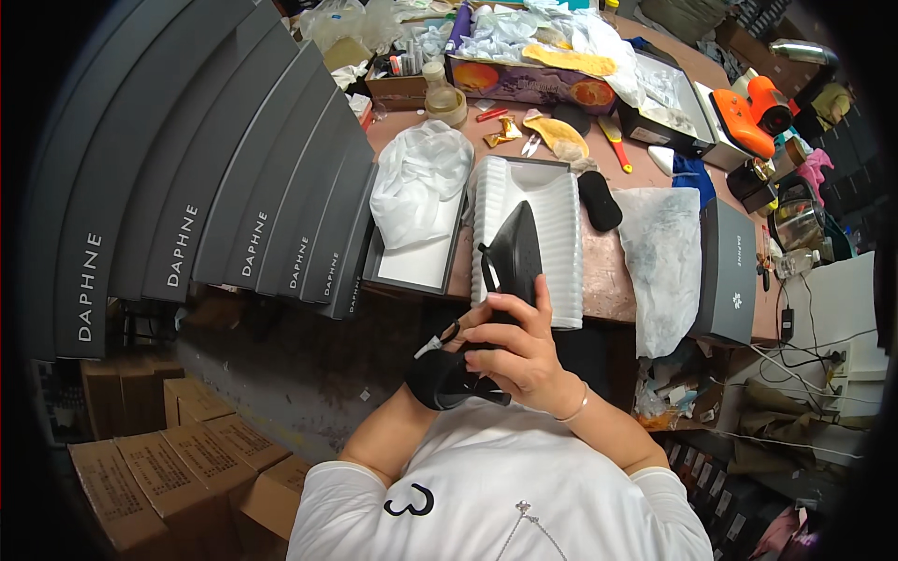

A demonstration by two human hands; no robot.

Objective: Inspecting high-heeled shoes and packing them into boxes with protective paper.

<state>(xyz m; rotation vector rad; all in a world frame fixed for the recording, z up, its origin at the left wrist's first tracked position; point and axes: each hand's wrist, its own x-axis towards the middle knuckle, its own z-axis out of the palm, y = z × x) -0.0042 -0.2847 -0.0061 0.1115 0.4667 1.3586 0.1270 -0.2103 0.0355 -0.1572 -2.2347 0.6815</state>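
Note:
A black shoe with thin straps is in front of my chest, its pointed end tilted up over the table edge. My right hand grips it from the right, fingers curled round its middle. My left hand holds it from the left, mostly hidden behind its black rounded rear part. Just beyond the shoe lies a white ribbed padding sheet. To its left stands an open grey shoebox with crumpled white tissue in it.
Tall stacked grey shoeboxes rise at the left. On the right are a white wrapping sheet and a closed grey shoebox. A black oblong pad, a yellow-red brush and an orange tool lie farther back. Cardboard cartons stand lower left.

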